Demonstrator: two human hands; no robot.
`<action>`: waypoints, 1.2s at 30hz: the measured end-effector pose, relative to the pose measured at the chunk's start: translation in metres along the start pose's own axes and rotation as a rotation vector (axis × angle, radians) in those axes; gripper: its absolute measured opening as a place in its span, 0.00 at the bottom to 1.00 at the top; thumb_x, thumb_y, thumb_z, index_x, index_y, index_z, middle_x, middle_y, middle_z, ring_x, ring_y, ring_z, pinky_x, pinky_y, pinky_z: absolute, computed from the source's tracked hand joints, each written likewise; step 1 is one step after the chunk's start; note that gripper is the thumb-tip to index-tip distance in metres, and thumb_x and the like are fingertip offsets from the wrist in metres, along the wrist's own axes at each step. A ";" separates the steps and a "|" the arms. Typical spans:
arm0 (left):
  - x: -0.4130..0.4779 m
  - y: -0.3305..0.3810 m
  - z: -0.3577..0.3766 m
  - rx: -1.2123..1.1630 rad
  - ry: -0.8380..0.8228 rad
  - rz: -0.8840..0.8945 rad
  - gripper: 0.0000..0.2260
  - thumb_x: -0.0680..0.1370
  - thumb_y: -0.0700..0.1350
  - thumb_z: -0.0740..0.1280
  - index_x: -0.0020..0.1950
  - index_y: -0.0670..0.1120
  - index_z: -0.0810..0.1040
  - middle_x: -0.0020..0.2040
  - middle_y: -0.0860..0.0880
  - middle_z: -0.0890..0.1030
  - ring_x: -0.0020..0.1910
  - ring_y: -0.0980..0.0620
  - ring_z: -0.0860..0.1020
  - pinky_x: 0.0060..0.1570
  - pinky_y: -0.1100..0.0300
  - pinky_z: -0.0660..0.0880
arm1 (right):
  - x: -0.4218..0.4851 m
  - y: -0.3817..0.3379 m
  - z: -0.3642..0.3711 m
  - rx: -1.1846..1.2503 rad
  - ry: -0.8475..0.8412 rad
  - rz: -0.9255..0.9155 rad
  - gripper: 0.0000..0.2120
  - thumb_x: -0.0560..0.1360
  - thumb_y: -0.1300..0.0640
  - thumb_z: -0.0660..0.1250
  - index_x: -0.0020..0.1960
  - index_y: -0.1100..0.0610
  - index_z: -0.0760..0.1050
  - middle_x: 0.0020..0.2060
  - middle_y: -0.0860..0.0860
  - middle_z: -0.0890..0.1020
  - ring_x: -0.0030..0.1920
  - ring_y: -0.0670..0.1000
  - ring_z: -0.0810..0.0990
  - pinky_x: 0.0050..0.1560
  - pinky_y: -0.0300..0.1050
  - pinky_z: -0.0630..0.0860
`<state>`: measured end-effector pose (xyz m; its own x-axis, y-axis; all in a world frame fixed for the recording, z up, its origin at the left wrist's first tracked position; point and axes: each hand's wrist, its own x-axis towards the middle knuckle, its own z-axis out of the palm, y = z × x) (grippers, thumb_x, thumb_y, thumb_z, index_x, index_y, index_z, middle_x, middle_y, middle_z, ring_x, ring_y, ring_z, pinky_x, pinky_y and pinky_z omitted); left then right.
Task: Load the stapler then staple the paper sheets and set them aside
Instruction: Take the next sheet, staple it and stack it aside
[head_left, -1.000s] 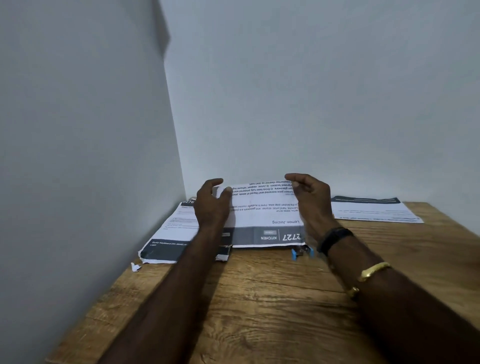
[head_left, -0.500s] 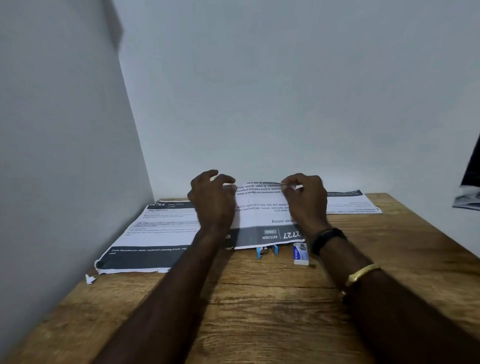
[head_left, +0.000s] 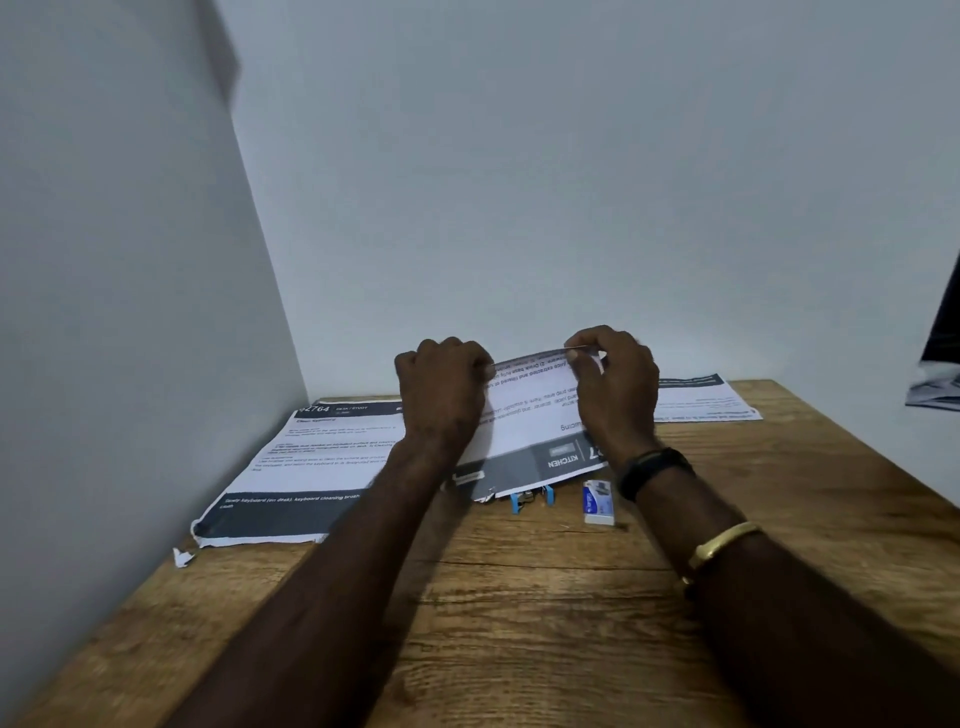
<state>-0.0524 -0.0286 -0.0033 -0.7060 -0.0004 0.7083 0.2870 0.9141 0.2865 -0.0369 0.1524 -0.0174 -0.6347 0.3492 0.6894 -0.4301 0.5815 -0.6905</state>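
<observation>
White paper, pinched at its far edge: my right hand (head_left: 615, 387) has thumb and forefinger closed on the top of the paper sheets (head_left: 530, 415), and my left hand (head_left: 441, 389) is curled tight on the same edge, further left. Both grips are closed down on the paper, nothing else in them. I'm holding the far edge lifted so the sheets tilt up toward me, while the dark printed band at the near edge rests down at the table (head_left: 519, 623). I'd say that's to square the edges together before any stapling.

Moving out from my hands: just below the near edge of the sheets, small blue pieces (head_left: 530, 500) poke out, which I take to be the stapler, mostly hidden under the paper. Right beside it, near my right wrist, sits a small white and blue box (head_left: 598, 501), likely the staples. Whether the stapler is loaded, I can't tell from here.

Further left, another printed sheet (head_left: 311, 462) lies flat against the wall, with a torn scrap (head_left: 183, 557) off its corner. Far right, 1 more sheet (head_left: 706, 400) lies flat at the back of the table, perhaps the set-aside spot.
</observation>
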 end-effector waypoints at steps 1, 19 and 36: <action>-0.001 -0.006 -0.001 0.000 0.005 -0.012 0.06 0.79 0.49 0.68 0.49 0.53 0.84 0.48 0.52 0.85 0.54 0.45 0.79 0.56 0.51 0.64 | 0.002 0.000 -0.001 -0.008 0.024 0.008 0.05 0.77 0.61 0.70 0.50 0.54 0.83 0.48 0.51 0.84 0.55 0.56 0.77 0.48 0.44 0.68; -0.006 -0.019 -0.002 -1.166 0.042 -0.874 0.18 0.84 0.58 0.59 0.57 0.46 0.78 0.41 0.41 0.86 0.35 0.47 0.85 0.35 0.56 0.82 | 0.008 -0.004 -0.012 0.168 0.163 -0.074 0.04 0.75 0.64 0.71 0.49 0.59 0.83 0.45 0.52 0.85 0.45 0.45 0.81 0.46 0.31 0.75; -0.020 -0.041 0.039 -1.024 -0.124 -0.925 0.25 0.72 0.25 0.63 0.63 0.45 0.83 0.51 0.49 0.78 0.48 0.44 0.82 0.45 0.52 0.82 | -0.017 0.012 -0.005 -0.432 -0.386 0.123 0.14 0.73 0.50 0.68 0.33 0.57 0.80 0.33 0.51 0.82 0.42 0.54 0.79 0.46 0.49 0.78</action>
<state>-0.0747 -0.0504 -0.0544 -0.9352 -0.3516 -0.0429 -0.0079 -0.1002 0.9949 -0.0283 0.1572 -0.0361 -0.8859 0.1876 0.4242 -0.0892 0.8285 -0.5528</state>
